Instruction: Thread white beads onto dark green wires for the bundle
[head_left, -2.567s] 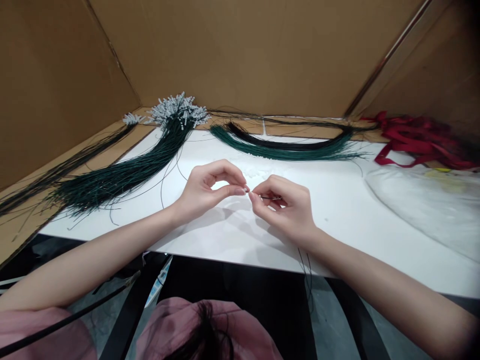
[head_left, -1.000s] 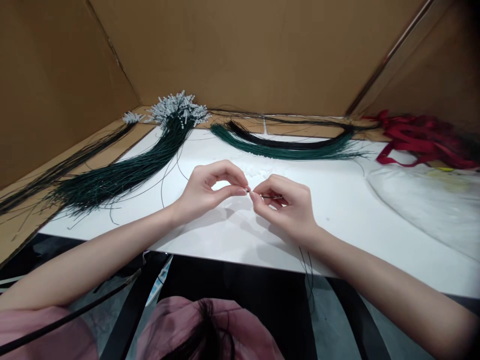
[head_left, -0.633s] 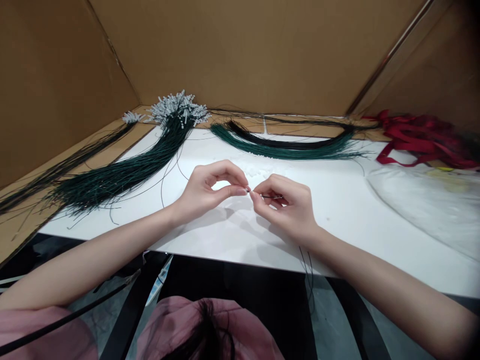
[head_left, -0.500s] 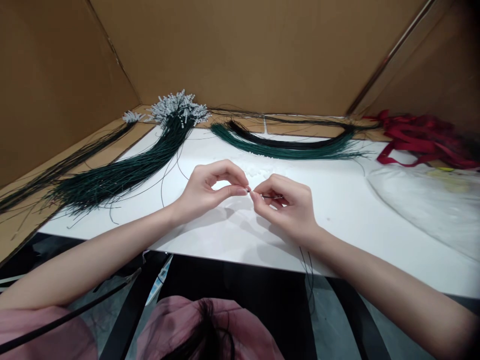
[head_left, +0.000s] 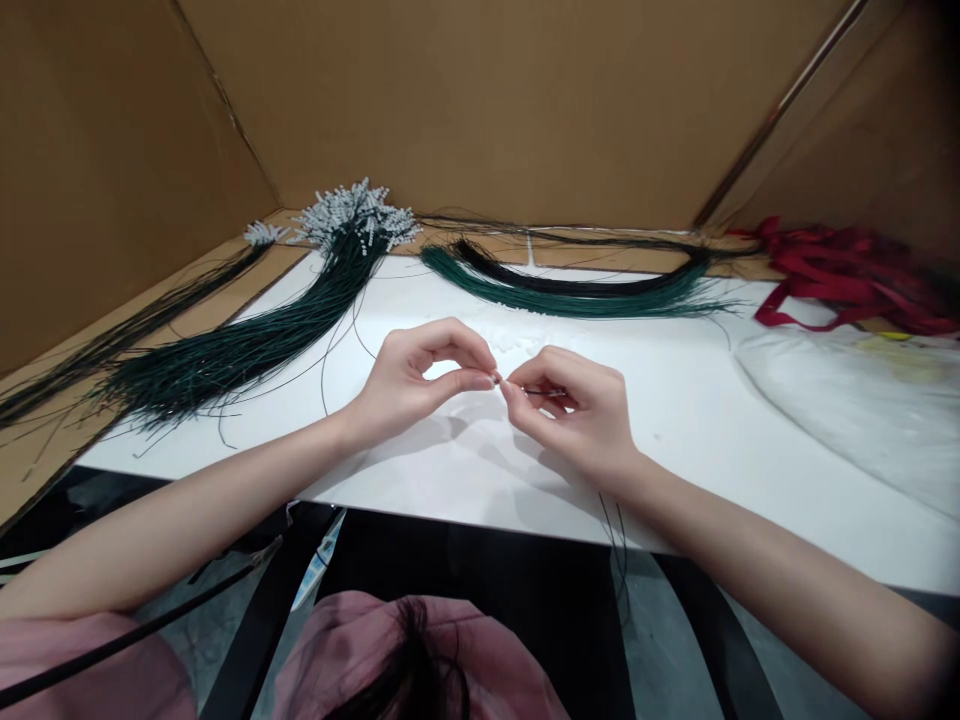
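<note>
Above the middle of the white tabletop, my left hand [head_left: 427,375] and my right hand [head_left: 574,405] meet fingertip to fingertip. Thumb and forefinger of the left are pinched on a tiny white bead [head_left: 495,379], only partly visible. The right pinches a thin dark cord [head_left: 546,393] close to that bead, its other fingers curled in. Two dark strands hang over the table's front edge below my right wrist. Small white beads [head_left: 514,342] lie scattered just beyond my hands. Whether the cord passes through the bead is hidden by the fingertips.
Left lies a bundle of dark green cords [head_left: 247,345] with white beaded ends [head_left: 356,215]. Green and black cords [head_left: 577,300] curve along the back. Red ribbon [head_left: 840,270] and a clear plastic bag [head_left: 862,410] are at right. Cardboard walls [head_left: 480,110] enclose the table [head_left: 720,440].
</note>
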